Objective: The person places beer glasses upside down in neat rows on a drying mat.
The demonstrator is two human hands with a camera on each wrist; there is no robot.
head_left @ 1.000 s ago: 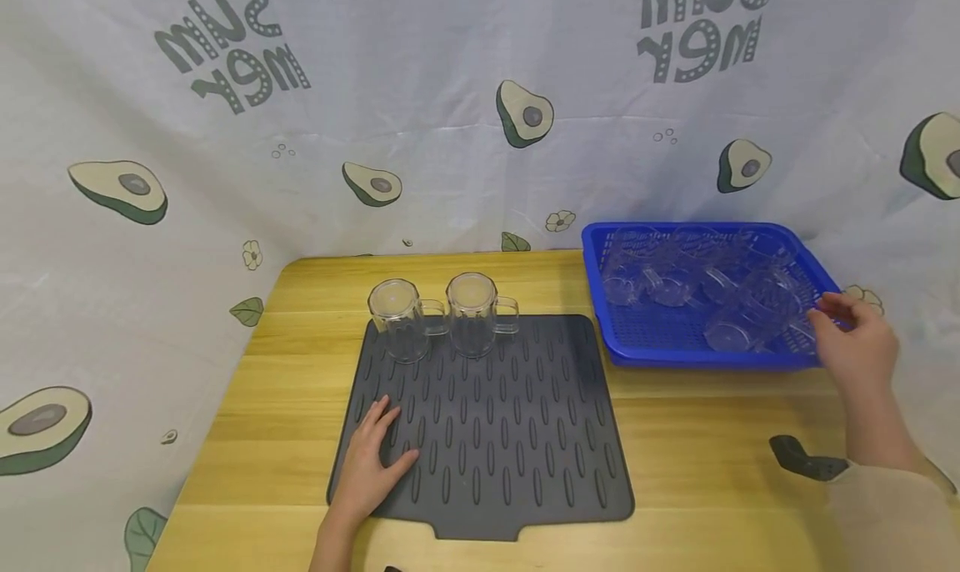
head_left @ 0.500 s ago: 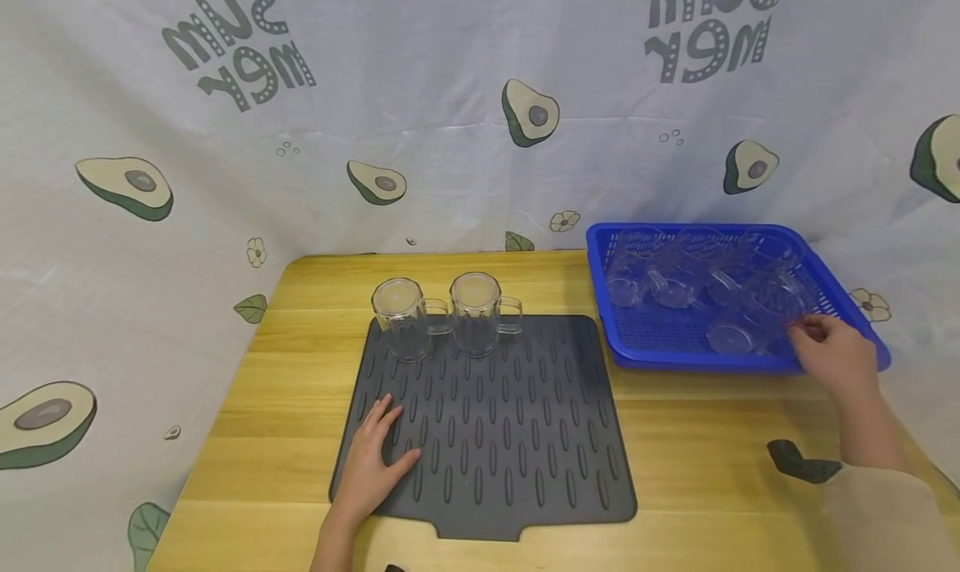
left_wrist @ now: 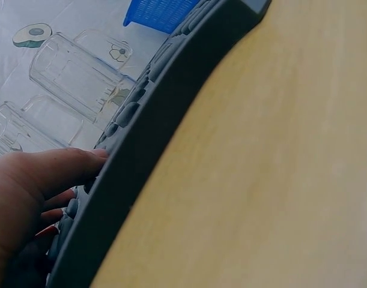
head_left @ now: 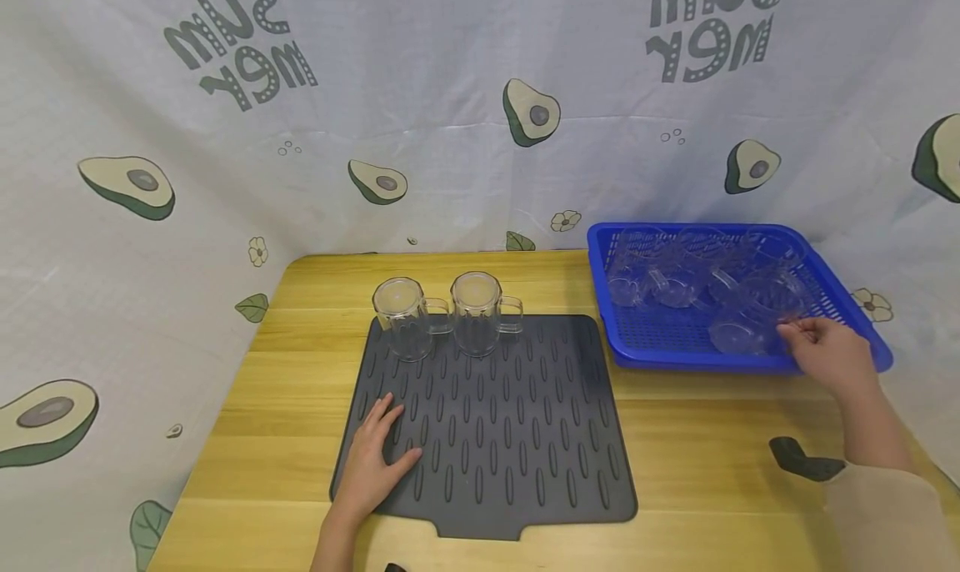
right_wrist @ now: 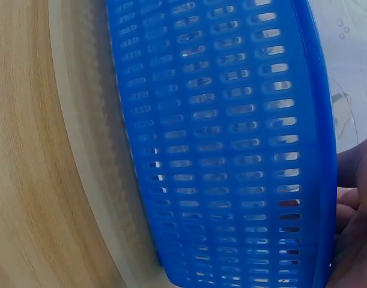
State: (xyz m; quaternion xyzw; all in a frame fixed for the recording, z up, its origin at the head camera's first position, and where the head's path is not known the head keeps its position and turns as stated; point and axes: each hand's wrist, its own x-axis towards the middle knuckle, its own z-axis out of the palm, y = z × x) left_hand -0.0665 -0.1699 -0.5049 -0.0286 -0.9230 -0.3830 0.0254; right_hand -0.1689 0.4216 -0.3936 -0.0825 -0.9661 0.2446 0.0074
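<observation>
My right hand (head_left: 832, 355) reaches over the front rim of the blue basket (head_left: 660, 357). Its curled fingers pinch the near side of a clear glass mug (head_left: 738, 336) lying there, seemingly by its handle; the exact contact is hard to see. In the right wrist view the basket wall (right_wrist: 231, 144) hides most of the fingers. My left hand (head_left: 369, 464) rests on the left part of the dark grey ridged mat (head_left: 510, 439), fingers spread and holding nothing. Two clear mugs (head_left: 476, 318) stand upside down at the mat's back left, handles to the right.
Several more clear mugs (head_left: 678, 276) lie in the basket, crowded behind the held one. The wooden table (head_left: 697, 455) extends around mat and basket. A printed curtain (head_left: 450, 163) hangs behind the table and at its sides.
My right hand has moved left from the basket's right rim to the mug near the front, and its fingers have closed on it. That mug has shifted slightly. The left hand stays put.
</observation>
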